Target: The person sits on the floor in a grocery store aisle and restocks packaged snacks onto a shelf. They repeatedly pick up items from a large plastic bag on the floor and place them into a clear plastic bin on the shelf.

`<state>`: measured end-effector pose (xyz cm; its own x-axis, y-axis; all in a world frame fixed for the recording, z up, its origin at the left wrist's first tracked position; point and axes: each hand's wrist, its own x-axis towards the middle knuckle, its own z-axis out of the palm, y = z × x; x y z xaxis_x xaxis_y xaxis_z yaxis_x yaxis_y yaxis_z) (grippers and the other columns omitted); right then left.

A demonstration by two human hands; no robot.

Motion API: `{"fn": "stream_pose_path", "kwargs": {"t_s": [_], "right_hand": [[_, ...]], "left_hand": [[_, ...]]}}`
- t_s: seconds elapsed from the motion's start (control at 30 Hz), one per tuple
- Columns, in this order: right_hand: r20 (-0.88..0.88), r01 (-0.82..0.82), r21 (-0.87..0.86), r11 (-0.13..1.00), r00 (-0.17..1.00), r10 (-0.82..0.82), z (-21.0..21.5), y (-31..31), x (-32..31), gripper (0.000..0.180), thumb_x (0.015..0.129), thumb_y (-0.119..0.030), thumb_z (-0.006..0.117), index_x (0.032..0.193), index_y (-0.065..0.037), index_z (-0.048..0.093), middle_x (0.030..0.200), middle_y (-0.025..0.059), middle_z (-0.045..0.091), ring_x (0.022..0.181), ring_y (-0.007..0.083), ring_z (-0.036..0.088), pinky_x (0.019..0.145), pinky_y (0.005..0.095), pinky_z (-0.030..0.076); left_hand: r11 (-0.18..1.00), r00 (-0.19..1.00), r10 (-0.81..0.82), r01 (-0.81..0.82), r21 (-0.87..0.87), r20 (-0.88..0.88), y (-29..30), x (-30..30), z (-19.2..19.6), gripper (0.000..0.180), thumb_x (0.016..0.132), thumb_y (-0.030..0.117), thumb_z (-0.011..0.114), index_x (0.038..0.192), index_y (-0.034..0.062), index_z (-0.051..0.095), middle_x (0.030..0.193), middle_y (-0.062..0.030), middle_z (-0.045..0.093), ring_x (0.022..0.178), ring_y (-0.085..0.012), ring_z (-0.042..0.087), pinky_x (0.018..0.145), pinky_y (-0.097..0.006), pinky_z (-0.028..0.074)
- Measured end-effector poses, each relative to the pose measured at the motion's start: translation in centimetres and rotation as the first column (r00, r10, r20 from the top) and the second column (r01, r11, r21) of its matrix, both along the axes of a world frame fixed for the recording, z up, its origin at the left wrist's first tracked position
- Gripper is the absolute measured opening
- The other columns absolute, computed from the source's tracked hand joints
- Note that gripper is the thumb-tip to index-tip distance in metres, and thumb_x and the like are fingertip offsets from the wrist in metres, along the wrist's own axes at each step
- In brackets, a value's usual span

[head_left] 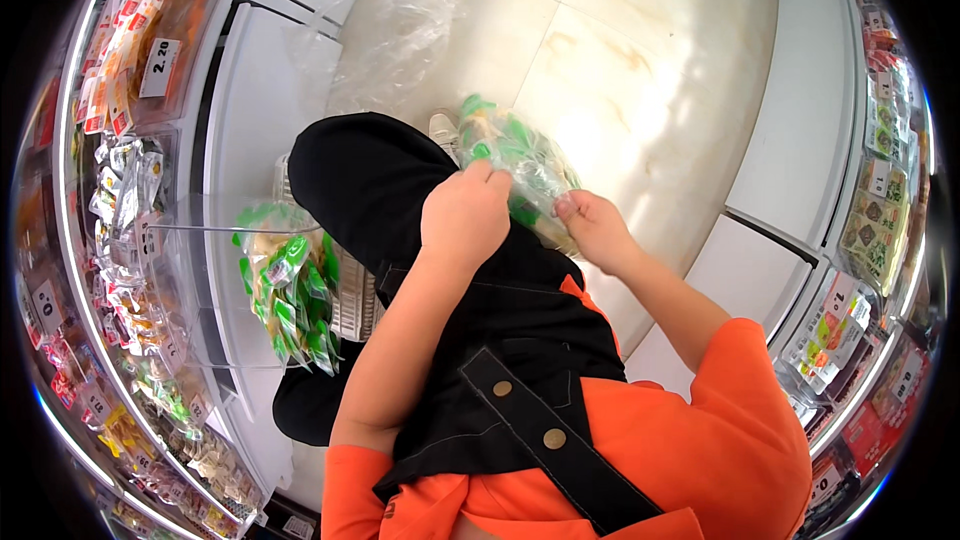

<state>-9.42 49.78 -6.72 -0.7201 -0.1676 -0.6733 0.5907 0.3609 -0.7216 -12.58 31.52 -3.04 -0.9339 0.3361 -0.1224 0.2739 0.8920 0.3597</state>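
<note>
1. Floor (640, 50): pale glossy tile ran down the aisle between white shelf bases, left and right.
2. Person crouched, black apron over orange shirt, knee raised under the hands.
3. Left shelving (130, 240): clear-fronted bins held small wrapped snacks; price tags sat along the rails.
4. Empty clear plastic bag (400, 40) lay crumpled on the floor, ahead of the knee and well apart from both hands.
5. Pile of green-and-yellow packets (290, 285) sat in a clear bin (200, 240) at the person's left, just beside the knee and near the left forearm.
6. Clear bag of green-wrapped sweets (520, 165) was held over the knee, between both hands. Its long axis ran from upper left to lower right, away from the body.
7. Left hand (465, 215): closed, fingers pinching the near left edge of the bag.
8. Right hand (595, 225): closed, fingertips gripping the bag's lower right end.
9. Key relation: the bag lay just forward of both hands, both touching it. The binned pile lay on the left hand's side, so the left was nearer to it.
</note>
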Motion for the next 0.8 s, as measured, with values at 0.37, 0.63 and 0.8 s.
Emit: {"fn": "stream_pose_path", "kwargs": {"t_s": [0.37, 0.63, 0.8], "right_hand": [[0.169, -0.216, -0.309, 0.926, 0.946, 0.277, 3.6, -1.0, -1.1, 0.025, 0.078, -0.009, 0.058, 0.102, -0.001, 0.056, 0.071, 0.0063, 0.061, 0.064, 0.0103, 0.055, 0.059, 0.024, 0.044], [-0.392, -0.383, 0.002, 0.924, 0.849, 0.353, -4.5, 0.2, -1.9, 0.073, 0.06, -0.036, 0.076, 0.123, -0.015, 0.046, 0.132, 0.0177, 0.03, 0.119, 0.0335, 0.032, 0.098, 0.0398, 0.031], [-0.459, -0.417, 0.471, 0.777, 0.636, 0.62, -4.6, -0.2, -2.3, 0.04, 0.068, -0.025, 0.066, 0.104, -0.013, 0.055, 0.1, 0.0129, 0.053, 0.096, 0.0282, 0.05, 0.08, 0.0369, 0.043]], "left_hand": [[0.898, 0.875, -0.431, 0.441, 0.007, 0.22, 0.1, 0.6, -0.2, 0.013, 0.068, 0.019, 0.058, 0.08, 0.0133, 0.059, 0.076, -0.002, 0.06, 0.076, -0.0209, 0.057, 0.067, -0.034, 0.04], [0.862, 0.862, -0.507, 0.506, -0.033, -0.022, -0.2, 2.2, -1.2, 0.014, 0.069, 0.019, 0.054, 0.056, 0.0142, 0.057, 0.058, -0.0004, 0.055, 0.067, -0.0174, 0.055, 0.06, -0.032, 0.039], [0.83, 0.819, -0.557, 0.557, -0.042, -0.14, -0.7, 2.5, -1.0, 0.008, 0.065, 0.018, 0.054, 0.058, 0.0152, 0.057, 0.058, 0.0015, 0.052, 0.064, -0.0157, 0.052, 0.058, -0.03, 0.038]]}}
